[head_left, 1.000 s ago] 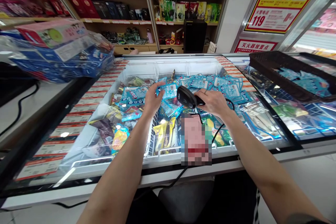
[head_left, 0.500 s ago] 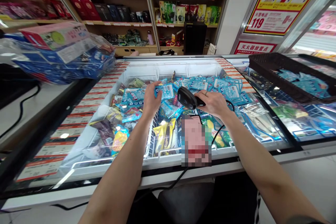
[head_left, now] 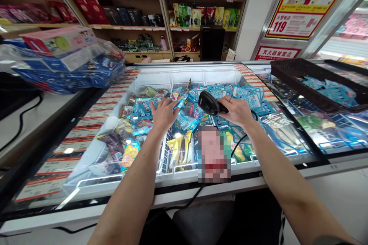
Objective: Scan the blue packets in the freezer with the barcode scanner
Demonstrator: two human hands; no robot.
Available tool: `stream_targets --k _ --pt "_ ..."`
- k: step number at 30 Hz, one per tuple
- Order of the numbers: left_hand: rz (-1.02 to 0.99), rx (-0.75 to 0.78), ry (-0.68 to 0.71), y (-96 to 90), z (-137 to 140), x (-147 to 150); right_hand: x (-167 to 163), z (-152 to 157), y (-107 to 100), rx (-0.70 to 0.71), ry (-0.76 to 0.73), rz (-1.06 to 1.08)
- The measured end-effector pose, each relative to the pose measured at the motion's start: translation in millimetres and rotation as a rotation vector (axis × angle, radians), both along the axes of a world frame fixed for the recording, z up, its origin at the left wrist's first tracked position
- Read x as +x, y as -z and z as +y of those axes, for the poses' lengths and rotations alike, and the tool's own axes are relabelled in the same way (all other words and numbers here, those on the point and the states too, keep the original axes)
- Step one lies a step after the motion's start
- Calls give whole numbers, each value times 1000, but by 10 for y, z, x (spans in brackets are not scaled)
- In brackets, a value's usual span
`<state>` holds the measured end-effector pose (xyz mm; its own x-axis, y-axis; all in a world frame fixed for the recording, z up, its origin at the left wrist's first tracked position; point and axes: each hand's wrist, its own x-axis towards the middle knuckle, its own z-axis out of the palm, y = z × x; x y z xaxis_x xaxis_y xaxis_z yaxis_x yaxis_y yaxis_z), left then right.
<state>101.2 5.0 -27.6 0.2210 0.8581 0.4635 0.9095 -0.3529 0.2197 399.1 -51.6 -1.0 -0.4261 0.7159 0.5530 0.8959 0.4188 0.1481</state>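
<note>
My left hand [head_left: 164,115] is over the glass-topped freezer, thumb and index finger pinching the edge of a blue snack packet [head_left: 181,103], which is tilted nearly edge-on. Its other fingers spread over a pile of blue packets [head_left: 140,108]. In my right hand [head_left: 236,111] is a black handheld barcode scanner [head_left: 209,103], its head pointing left toward the packet. More blue packets [head_left: 250,95] lie in a heap behind and right of the scanner. A phone [head_left: 213,153], its screen pixelated, lies below the scanner near the front edge.
The chest freezer [head_left: 172,199] holds several kinds of wrapped ice creams. A dark basket [head_left: 287,72] with blue packets stands at right. Plastic-wrapped boxes [head_left: 66,61] sit at left. The scanner's black cable [head_left: 238,145] runs past the phone. Stocked shelves [head_left: 138,26] stand behind.
My left hand has moved slightly left and its fingers have spread. The blue packet has turned from face-up to nearly edge-on. The scanner has shifted slightly right and up.
</note>
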Motion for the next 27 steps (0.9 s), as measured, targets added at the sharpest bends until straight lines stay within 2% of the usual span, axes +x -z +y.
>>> stream_targets --k 7,12,15,18,21,23,25,27 --pt "-30 23 -133 41 73 -210 35 21 15 0 14 13" --pt "-185 25 -114 97 108 -335 49 5 -12 2 36 8" --pt "-188 107 -98 101 101 -275 49 -6 -36 -12 48 6" --pt "-134 140 -82 57 60 -64 46 -8 -44 -19 59 7" --pt "-97 49 62 28 19 184 45 -4 -41 -21 52 5" --pt "-52 -7 233 34 2 302 47 -5 -41 -20 48 4" --pt "3 -57 398 49 -7 362 48 -8 -44 -18 51 6" --pt "38 -83 486 59 -13 376 48 -13 -50 -21 52 9"
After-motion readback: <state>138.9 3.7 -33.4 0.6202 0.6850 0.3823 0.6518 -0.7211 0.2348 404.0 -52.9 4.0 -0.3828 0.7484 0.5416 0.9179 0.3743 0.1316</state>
